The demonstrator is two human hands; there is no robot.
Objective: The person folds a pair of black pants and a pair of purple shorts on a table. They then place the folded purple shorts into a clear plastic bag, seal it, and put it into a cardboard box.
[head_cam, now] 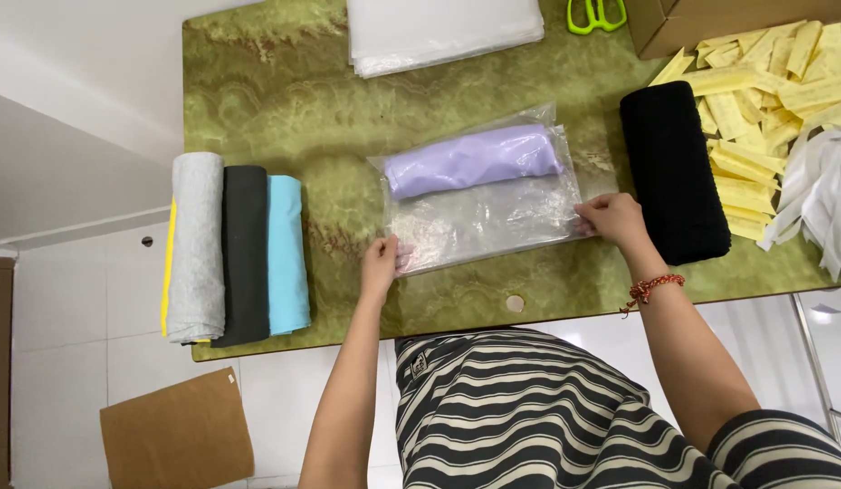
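your left hand [379,265] pinches the near left corner of a clear plastic bag [479,217] lying flat in the middle of the green marbled tabletop [285,100], and your right hand [612,220] pinches its near right edge, fingers closed on the film. inside, along the far side, sits a lilac rolled cloth [473,159], smooth and snug; the near half of the bag is crinkled and glossy.

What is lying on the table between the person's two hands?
In the head view, a clear plastic bag with a rolled lilac cloth inside lies between the left hand and right hand, which hold its near corners.
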